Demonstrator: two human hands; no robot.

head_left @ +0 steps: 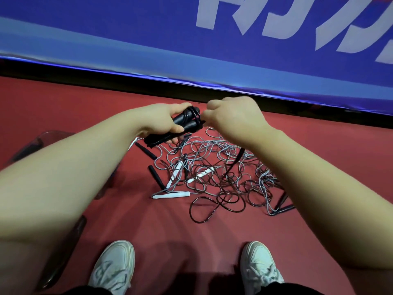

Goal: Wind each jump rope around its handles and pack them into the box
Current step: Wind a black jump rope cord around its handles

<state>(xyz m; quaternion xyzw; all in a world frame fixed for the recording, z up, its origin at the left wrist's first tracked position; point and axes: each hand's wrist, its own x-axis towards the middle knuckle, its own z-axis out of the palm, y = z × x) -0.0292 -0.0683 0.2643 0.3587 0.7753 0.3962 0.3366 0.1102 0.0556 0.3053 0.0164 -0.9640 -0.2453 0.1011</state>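
Above the tangled pile (214, 173) on the floor (148, 220), the paired black handles (182, 122) are clasped in the left hand (163, 120), while their cord (194, 112), judged light, limp and springy, is pinched close beside them by the right hand (234, 118).

Red floor (63, 107). Blue banner (127, 35) across the top with large white lettering (265, 18), dark strip (63, 71) along its base. Left white sneaker (113, 267) and right white sneaker (260, 267) at bottom edge, apart.

Two white shoes (114, 267), two bundled black handles (187, 122) — at least three white handles (171, 195) lying loose.
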